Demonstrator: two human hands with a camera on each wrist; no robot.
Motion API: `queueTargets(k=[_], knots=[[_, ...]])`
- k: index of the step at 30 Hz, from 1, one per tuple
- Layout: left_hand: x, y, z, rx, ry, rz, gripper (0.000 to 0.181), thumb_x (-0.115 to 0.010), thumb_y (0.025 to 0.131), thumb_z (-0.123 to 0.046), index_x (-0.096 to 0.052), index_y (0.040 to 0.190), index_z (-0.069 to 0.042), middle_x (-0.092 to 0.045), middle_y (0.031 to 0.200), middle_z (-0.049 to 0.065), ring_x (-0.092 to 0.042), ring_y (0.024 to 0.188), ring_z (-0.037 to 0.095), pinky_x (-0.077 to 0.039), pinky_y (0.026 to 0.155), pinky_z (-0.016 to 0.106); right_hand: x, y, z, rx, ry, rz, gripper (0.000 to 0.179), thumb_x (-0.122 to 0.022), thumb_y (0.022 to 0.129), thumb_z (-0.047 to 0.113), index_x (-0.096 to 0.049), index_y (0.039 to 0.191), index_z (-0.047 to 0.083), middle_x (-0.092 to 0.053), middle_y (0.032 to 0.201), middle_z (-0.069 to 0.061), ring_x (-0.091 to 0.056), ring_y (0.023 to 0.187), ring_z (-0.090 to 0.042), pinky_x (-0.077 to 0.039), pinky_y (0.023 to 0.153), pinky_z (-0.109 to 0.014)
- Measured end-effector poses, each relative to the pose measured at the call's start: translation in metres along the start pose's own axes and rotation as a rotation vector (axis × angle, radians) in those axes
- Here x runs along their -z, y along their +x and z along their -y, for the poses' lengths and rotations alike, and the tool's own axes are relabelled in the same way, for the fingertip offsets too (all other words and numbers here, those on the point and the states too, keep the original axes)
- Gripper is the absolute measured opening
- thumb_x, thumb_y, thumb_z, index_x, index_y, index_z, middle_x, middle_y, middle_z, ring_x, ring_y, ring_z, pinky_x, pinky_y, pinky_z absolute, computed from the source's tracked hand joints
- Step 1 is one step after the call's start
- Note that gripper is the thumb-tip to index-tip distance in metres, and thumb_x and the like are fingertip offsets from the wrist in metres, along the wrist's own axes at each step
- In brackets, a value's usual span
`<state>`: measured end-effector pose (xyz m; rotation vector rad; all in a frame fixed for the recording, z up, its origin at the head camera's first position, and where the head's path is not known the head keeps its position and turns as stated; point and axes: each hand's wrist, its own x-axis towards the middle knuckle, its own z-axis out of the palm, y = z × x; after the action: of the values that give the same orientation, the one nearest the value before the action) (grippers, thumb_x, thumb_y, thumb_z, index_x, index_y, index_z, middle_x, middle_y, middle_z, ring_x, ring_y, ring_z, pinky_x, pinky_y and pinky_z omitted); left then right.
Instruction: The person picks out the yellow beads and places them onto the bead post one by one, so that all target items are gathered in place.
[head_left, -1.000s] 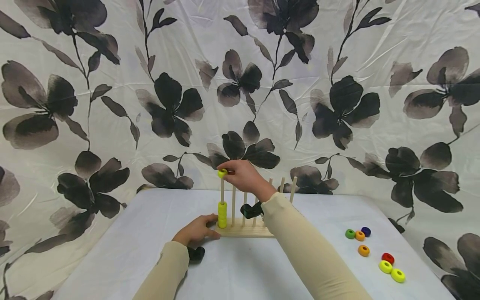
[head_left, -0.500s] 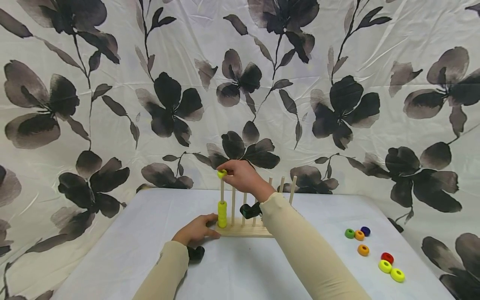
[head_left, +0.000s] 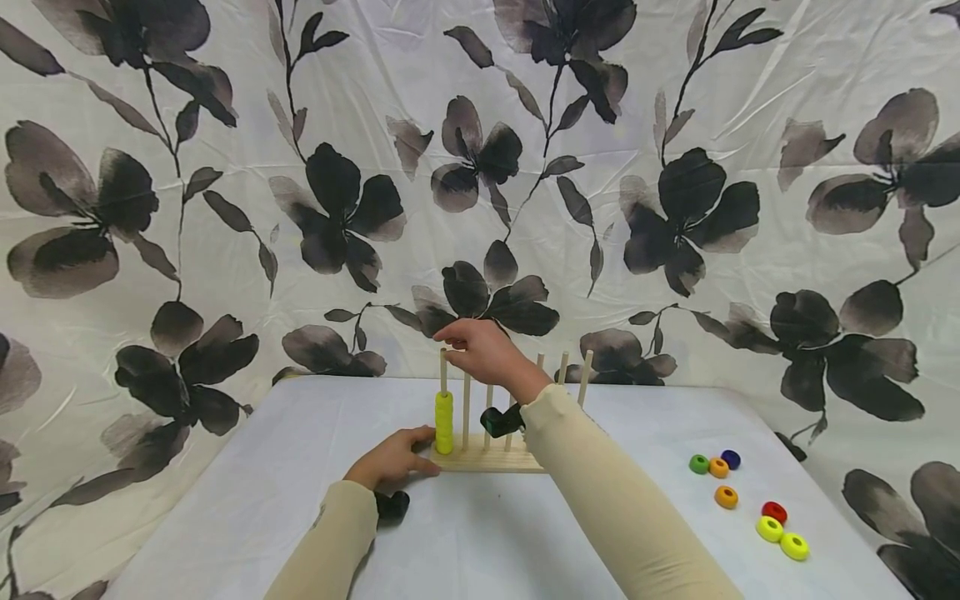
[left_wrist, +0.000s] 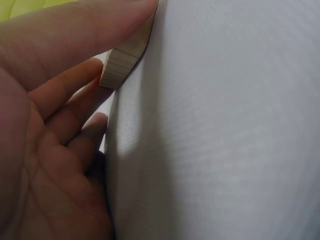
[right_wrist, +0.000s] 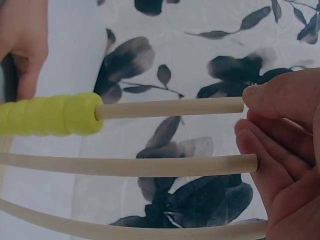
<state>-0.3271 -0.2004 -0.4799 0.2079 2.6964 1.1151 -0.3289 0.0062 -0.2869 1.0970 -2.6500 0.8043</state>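
Note:
A wooden peg stand (head_left: 487, 461) with several upright pegs stands on the table. Yellow beads (head_left: 444, 423) are stacked on its leftmost peg, and in the right wrist view the stack of yellow beads (right_wrist: 55, 115) fills the lower part of that peg (right_wrist: 170, 107). My right hand (head_left: 487, 354) is at the top of this peg with no bead in its fingers; the thumb (right_wrist: 285, 97) is right by the peg's tip. My left hand (head_left: 393, 460) grips the left end of the stand's base (left_wrist: 120, 65), thumb on one side and fingers on the other.
Loose beads lie on the table's right side: a green bead (head_left: 699, 464), a blue bead (head_left: 731, 459), two orange beads (head_left: 726, 497), a red bead (head_left: 774, 512) and two yellow beads (head_left: 794, 546). A floral cloth (head_left: 345, 100) hangs behind the white table (head_left: 247, 500).
The yellow bead that my right hand held at the peg's top has been let go and dropped down onto the stack. The left hand has stayed at the base.

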Motion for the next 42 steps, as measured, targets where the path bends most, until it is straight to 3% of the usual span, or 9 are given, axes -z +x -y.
queueTargets(k=[10, 17, 21, 28, 36, 42], knots=[[0.001, -0.003, -0.005, -0.001, 0.019, -0.002, 0.078, -0.084, 0.073, -0.03, -0.051, 0.141, -0.015, -0.048, 0.148, 0.011, -0.036, 0.142, 0.036, -0.026, 0.115, 0.059, 0.014, -0.018, -0.005, 0.061, -0.02, -0.063, 0.03, -0.058, 0.095, 0.014, -0.065, 0.124, 0.015, -0.064, 0.128, -0.001, -0.064, 0.113, -0.023, -0.053, 0.097, -0.034], [0.0, -0.002, -0.003, 0.001, 0.015, -0.005, 0.077, -0.084, 0.073, -0.028, -0.051, 0.141, -0.015, -0.047, 0.149, 0.011, -0.034, 0.143, 0.037, -0.025, 0.116, 0.06, 0.023, -0.038, -0.011, 0.105, -0.05, -0.118, 0.029, -0.059, 0.095, 0.016, -0.066, 0.123, 0.015, -0.064, 0.125, 0.0, -0.062, 0.099, -0.016, -0.053, 0.085, -0.034], [-0.002, -0.002, -0.002, 0.006, -0.006, -0.004, 0.077, -0.084, 0.073, -0.027, -0.051, 0.141, -0.014, -0.046, 0.149, 0.012, -0.034, 0.142, 0.037, -0.024, 0.115, 0.06, 0.026, -0.051, -0.015, 0.123, -0.035, -0.137, 0.029, -0.061, 0.094, 0.015, -0.066, 0.123, 0.014, -0.064, 0.126, -0.001, -0.063, 0.101, -0.015, -0.054, 0.084, -0.034], [-0.003, -0.005, -0.004, 0.014, -0.005, -0.01, 0.075, -0.084, 0.073, -0.025, -0.052, 0.14, -0.013, -0.046, 0.149, 0.013, -0.036, 0.142, 0.037, -0.026, 0.115, 0.059, 0.033, -0.072, -0.022, 0.086, -0.039, -0.129, 0.029, -0.063, 0.093, 0.016, -0.067, 0.122, 0.016, -0.062, 0.129, -0.003, -0.061, 0.115, -0.022, -0.054, 0.088, -0.039], [-0.003, -0.004, -0.005, 0.022, 0.017, -0.014, 0.077, -0.084, 0.073, -0.027, -0.051, 0.141, -0.013, -0.047, 0.149, 0.012, -0.035, 0.142, 0.037, -0.026, 0.116, 0.059, 0.044, -0.104, -0.036, 0.048, -0.046, -0.133, 0.031, -0.065, 0.092, 0.019, -0.066, 0.123, 0.018, -0.062, 0.13, -0.001, -0.062, 0.116, -0.025, -0.053, 0.093, -0.047], [-0.002, -0.003, -0.004, 0.026, 0.018, -0.022, 0.078, -0.084, 0.073, -0.028, -0.051, 0.141, -0.013, -0.046, 0.149, 0.012, -0.035, 0.142, 0.037, -0.025, 0.116, 0.059, 0.048, -0.129, -0.051, 0.035, -0.062, -0.131, 0.03, -0.066, 0.091, 0.02, -0.067, 0.121, 0.016, -0.063, 0.128, -0.003, -0.064, 0.103, -0.021, -0.054, 0.086, -0.045]])
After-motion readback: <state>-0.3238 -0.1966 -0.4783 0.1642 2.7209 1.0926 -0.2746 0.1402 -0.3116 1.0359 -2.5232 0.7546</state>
